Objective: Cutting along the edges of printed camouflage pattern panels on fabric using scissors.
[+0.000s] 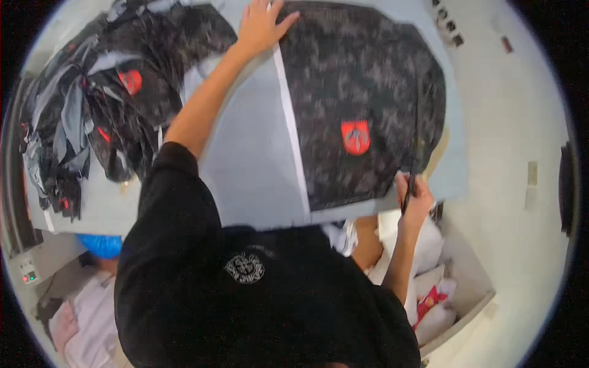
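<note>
A dark camouflage-patterned cloth panel (368, 80) with a red shield-shaped patch (356, 137) lies flat on the grey-blue tabletop (248, 147). Near its far left corner, my left hand (261, 29) rests with the fingers spread, partly on the cloth. My right hand (418, 197) is closed at the panel's near right edge. In it is a slim dark tool, seemingly scissors (411, 178), pointing away from me along the cloth's right side. The blades are hard to make out against the dark fabric.
A heap of similar dark cloth pieces (132, 98) covers the table's left side. A white strip (288, 116) runs along the panel's left edge. Below the table's right front stands a bin (472, 294) of pale bundles. A blue rounded thing (101, 245) sits under the left edge.
</note>
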A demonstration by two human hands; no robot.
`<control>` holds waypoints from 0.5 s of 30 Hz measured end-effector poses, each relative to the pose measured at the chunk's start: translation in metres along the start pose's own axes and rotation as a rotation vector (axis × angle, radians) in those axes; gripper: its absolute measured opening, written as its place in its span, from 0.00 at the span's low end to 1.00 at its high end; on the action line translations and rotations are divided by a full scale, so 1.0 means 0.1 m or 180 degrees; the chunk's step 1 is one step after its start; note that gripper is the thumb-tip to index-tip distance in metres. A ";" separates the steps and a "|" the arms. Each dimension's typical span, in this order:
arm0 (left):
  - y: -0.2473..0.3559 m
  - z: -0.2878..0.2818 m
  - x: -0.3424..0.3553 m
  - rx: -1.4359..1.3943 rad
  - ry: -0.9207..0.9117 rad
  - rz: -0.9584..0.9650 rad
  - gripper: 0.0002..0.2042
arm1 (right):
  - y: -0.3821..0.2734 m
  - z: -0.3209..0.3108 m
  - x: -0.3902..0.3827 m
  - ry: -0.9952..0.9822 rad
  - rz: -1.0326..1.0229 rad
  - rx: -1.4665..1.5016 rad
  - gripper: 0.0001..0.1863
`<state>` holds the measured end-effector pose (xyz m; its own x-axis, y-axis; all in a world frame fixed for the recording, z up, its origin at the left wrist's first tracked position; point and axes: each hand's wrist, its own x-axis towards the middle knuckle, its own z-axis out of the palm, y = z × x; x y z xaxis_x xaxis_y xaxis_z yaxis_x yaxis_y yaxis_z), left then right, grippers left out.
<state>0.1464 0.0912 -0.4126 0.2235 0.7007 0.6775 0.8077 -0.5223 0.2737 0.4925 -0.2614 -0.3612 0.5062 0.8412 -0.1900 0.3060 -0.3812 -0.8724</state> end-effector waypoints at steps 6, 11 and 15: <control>1.52 -1.12 -1.70 -0.1272 -0.1238 0.0683 0.20 | 0.59 -0.52 -1.77 -0.0546 0.1494 0.0077 0.08; 2.10 -1.57 -2.70 -0.2184 -0.1934 -0.0878 0.11 | 1.00 -0.62 -2.66 -0.1198 0.1620 0.0642 0.13; 2.40 -1.82 -3.06 -0.2880 -0.2393 -0.3242 0.10 | 1.20 -0.62 -3.03 -0.1363 0.1969 0.0544 0.16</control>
<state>0.1726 -0.3371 -0.4302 0.2408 0.8581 -0.4535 0.2587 0.3936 0.8821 0.4259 -0.5856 -0.3805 0.1777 0.5826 -0.7931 -0.0775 -0.7951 -0.6015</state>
